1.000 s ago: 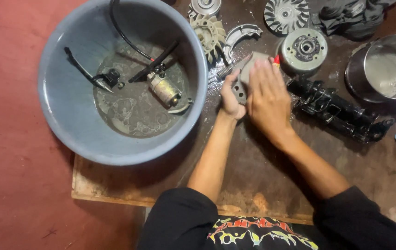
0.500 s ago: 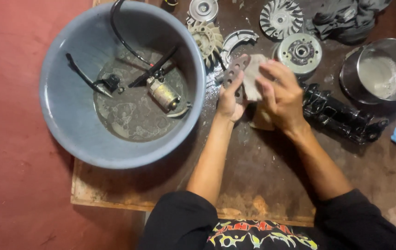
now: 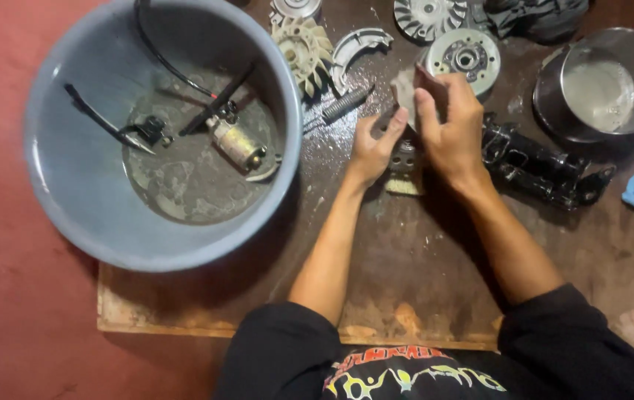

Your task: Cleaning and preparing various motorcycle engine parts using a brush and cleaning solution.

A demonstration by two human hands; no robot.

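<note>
The step in hand looks like scrubbing: the right hand (image 3: 456, 126) presses a grey sandpaper-like sheet (image 3: 408, 87) against a small metal part (image 3: 404, 154), which the left hand (image 3: 374, 145) pins with curled fingers on the wet wooden board (image 3: 406, 259) (just right of the grey basin (image 3: 272, 96)). The next move likely calls for 2 firm holds and short strokes.
</note>
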